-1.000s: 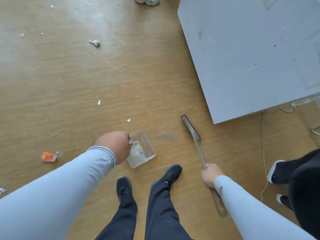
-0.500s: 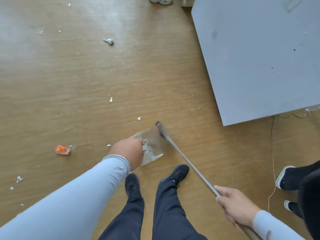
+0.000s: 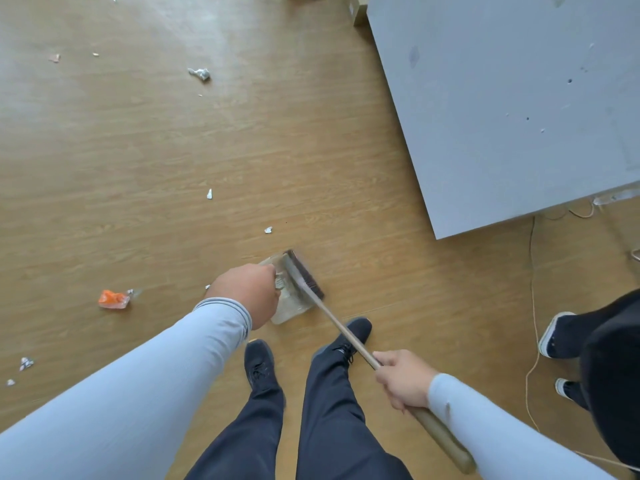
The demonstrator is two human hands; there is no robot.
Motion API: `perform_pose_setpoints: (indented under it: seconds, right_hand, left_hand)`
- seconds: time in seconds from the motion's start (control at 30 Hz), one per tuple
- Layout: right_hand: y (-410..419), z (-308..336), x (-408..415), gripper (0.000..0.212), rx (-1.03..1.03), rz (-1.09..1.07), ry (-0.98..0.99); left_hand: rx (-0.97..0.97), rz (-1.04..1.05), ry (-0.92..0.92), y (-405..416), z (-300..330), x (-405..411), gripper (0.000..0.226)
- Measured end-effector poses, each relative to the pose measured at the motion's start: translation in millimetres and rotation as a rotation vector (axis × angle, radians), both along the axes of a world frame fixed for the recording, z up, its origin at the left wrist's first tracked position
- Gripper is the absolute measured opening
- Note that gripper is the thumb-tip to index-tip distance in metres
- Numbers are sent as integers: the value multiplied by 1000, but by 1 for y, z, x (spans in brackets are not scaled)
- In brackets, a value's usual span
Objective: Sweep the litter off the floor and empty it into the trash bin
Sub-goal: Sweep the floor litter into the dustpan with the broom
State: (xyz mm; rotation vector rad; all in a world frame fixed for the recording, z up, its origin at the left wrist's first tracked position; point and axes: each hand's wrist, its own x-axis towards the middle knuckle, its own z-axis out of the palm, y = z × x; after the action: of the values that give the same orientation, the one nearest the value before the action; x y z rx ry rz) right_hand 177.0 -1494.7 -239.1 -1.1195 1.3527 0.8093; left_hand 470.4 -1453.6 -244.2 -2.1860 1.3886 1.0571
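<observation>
My left hand (image 3: 247,294) grips the handle of a clear plastic dustpan (image 3: 291,306) held low over the wooden floor just ahead of my shoes. My right hand (image 3: 403,381) grips the long wooden handle of a broom (image 3: 341,325); its dark brush head (image 3: 304,273) lies across the dustpan's right edge. Pale scraps show inside the pan. Litter lies on the floor: an orange wrapper (image 3: 112,299) to the left, a small white scrap (image 3: 268,230) beyond the pan, another white scrap (image 3: 209,194) farther out, and a crumpled foil piece (image 3: 200,73) far ahead.
A large grey table (image 3: 512,109) fills the upper right. A thin cable (image 3: 531,271) runs along the floor to the right. Another person's dark legs and shoes (image 3: 568,336) stand at the right edge. More small scraps (image 3: 25,363) lie at the far left.
The broom head has swept leftward from the bare floor to the dustpan's right edge. My right hand pulled back along the handle. The dustpan shifted slightly forward with my left hand.
</observation>
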Motion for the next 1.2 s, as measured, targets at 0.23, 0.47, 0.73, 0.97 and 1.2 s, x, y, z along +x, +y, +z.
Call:
perform_pose_setpoints:
  seconds: [0.23,0.47,0.73,0.97,1.2]
  right_hand:
    - [-21,57,-63,53,-65,-127,-20]
    - [-44,-24,-32,30,-397,228,238]
    - [19,-26,-3,19,-34,82,23]
    - [-26,29,-72,57,-54,-166,-36]
    - [-114,0,-30,17,-414,-34,72]
  left_hand:
    - [-16,24,5,9,0,0,20]
    - [-15,32,0,7,0,-2,21]
    - [-11,21,-16,3,4,-2,27]
    - [-14,24,-4,15,10,0,30]
    - [-98,255,0,11,18,3,13]
